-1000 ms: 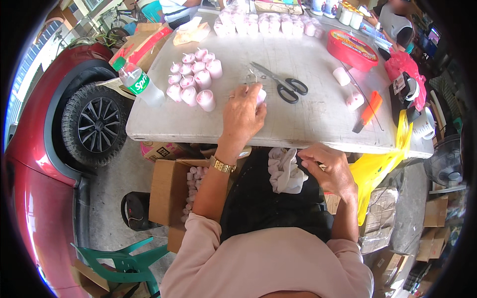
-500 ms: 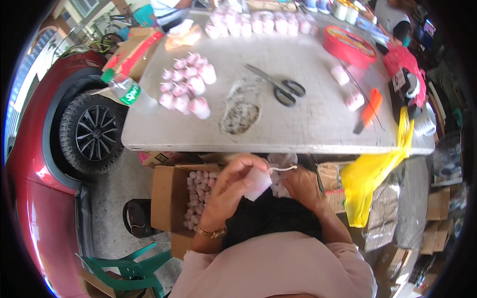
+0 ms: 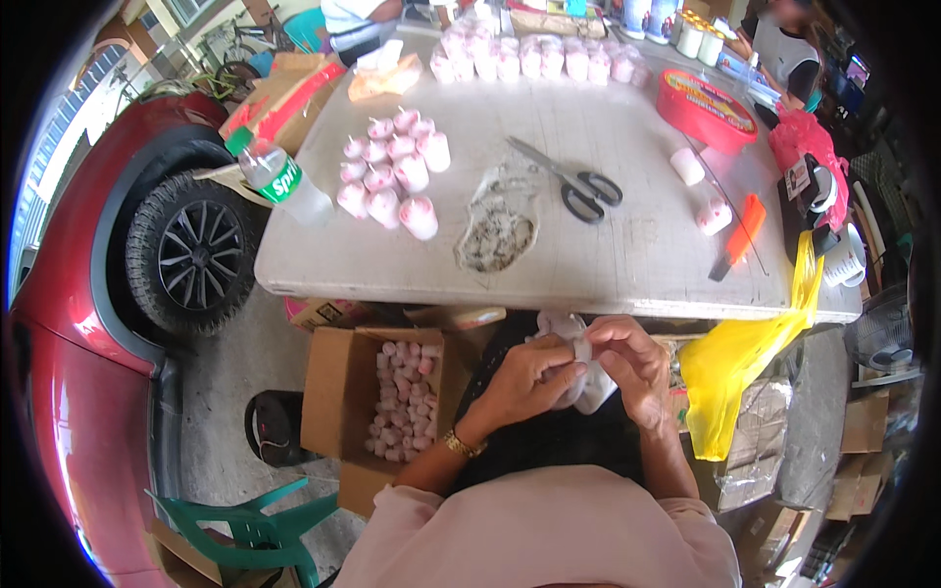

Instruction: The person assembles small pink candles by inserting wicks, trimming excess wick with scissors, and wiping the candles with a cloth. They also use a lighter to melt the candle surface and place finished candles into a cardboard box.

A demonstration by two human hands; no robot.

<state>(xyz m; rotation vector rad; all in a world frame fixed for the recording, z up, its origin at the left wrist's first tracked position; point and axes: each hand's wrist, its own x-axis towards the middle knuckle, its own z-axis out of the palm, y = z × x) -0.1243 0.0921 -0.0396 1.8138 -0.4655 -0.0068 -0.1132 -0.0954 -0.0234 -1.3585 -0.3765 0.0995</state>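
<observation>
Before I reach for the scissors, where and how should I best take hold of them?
Probably best by the black handles, coming from the near right with the right hand once it is free: the scissors lie flat on the table, handles nearest that side, while the blades point away to the far left.

The left hand (image 3: 534,380) and right hand (image 3: 632,370) mostly hid a pale object (image 3: 582,351), its shape unclear. The edge cut off the red car (image 3: 93,412) at nine o'clock, the green chair (image 3: 257,527) at seven and a co-worker (image 3: 355,18) at eleven.
</observation>
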